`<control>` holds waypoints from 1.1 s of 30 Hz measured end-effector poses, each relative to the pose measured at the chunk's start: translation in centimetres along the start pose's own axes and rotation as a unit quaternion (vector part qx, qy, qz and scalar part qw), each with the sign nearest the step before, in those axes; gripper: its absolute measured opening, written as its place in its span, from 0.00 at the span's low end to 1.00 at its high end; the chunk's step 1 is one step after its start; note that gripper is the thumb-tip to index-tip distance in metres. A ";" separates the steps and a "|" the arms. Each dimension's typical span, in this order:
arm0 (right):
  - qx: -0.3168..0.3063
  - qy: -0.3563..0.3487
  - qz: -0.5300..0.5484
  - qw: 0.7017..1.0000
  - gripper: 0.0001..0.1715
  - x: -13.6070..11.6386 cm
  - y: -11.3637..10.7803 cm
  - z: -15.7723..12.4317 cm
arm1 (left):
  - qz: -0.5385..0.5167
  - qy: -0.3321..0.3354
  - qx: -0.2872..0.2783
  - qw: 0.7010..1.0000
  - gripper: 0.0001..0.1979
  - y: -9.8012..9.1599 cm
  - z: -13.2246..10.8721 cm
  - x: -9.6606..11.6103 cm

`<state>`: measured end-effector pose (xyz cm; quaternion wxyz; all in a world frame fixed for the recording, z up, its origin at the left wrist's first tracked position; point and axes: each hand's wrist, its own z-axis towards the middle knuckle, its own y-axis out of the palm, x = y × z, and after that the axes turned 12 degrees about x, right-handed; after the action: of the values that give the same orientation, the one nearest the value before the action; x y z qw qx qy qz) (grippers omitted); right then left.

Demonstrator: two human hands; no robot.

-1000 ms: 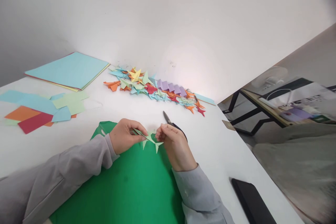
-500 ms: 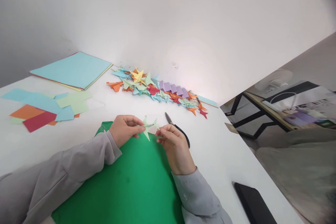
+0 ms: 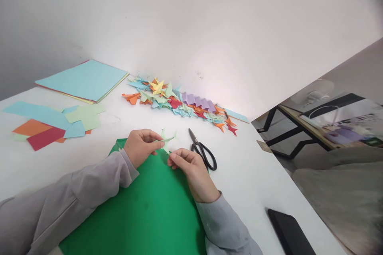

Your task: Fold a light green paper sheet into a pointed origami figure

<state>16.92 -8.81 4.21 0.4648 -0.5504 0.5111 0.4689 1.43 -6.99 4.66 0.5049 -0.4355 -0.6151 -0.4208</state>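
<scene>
A small folded pale green paper figure (image 3: 167, 140) with pointed wings is pinched by my left hand (image 3: 140, 147) between thumb and fingers. My right hand (image 3: 193, 171) has its fingertips closed at the lower point of that same figure. Both hands are just above a green sheet (image 3: 143, 207) lying in front of me. Black-handled scissors (image 3: 203, 151) lie on the white table right behind my right hand, their tips pointing away.
Against the wall runs a pile of folded paper figures (image 3: 175, 102) in many colours. Cut paper pieces (image 3: 46, 138) lie at the left, near a stack of large sheets (image 3: 86, 79). A black phone-like object (image 3: 290, 233) rests at the right front.
My right hand has moved left and slightly down, from the figure's right end to its lower point. The scissors' handles have come into view. The paper figure has turned a little.
</scene>
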 end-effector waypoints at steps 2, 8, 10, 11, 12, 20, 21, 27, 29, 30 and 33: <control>-0.004 -0.002 0.001 1.000 0.10 0.1 0.0 0.1 | -0.002 0.000 -0.002 1.000 0.09 0.0 0.0 0.0; -0.020 -0.006 0.018 1.000 0.11 0.3 0.0 0.1 | -0.015 -0.024 -0.002 1.000 0.10 0.1 0.0 0.1; -0.027 -0.015 0.026 0.999 0.11 0.3 0.0 0.1 | -0.034 -0.045 -0.002 0.998 0.11 0.1 0.0 0.0; -0.030 -0.017 0.028 0.999 0.11 0.2 0.0 0.1 | -0.044 -0.056 0.000 0.997 0.11 0.1 0.1 -0.1; -0.031 -0.018 0.027 0.999 0.11 0.2 0.0 0.1 | -0.053 -0.065 0.002 0.996 0.12 0.1 0.2 -0.2; 0.044 0.028 0.073 0.996 0.10 0.1 -0.4 0.4 | -0.054 -0.060 0.010 0.997 0.12 -0.1 0.3 -0.2; 0.057 0.031 0.095 0.993 0.12 0.1 -0.3 0.4 | -0.047 -0.059 -0.002 0.997 0.12 0.0 0.2 -0.2; 0.033 0.006 0.170 0.985 0.15 0.1 0.2 0.3 | 0.013 -0.003 -0.065 0.998 0.07 0.1 -0.6 -0.2; 0.023 -0.005 0.148 0.989 0.12 0.1 0.2 0.2 | 0.031 0.027 -0.080 0.996 0.05 0.1 -0.7 -0.3; 0.019 -0.009 0.133 0.991 0.11 0.1 0.2 0.2 | 0.037 0.039 -0.087 0.995 0.04 0.1 -0.8 -0.3; 0.006 -0.029 0.087 0.996 0.09 0.0 0.1 0.1 | 0.039 0.050 -0.109 0.992 0.04 0.0 -0.9 -0.4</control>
<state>16.84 -8.68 4.15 0.4399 -0.4871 0.5464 0.5202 1.67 -7.86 4.43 0.5008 -0.4895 -0.5221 -0.4868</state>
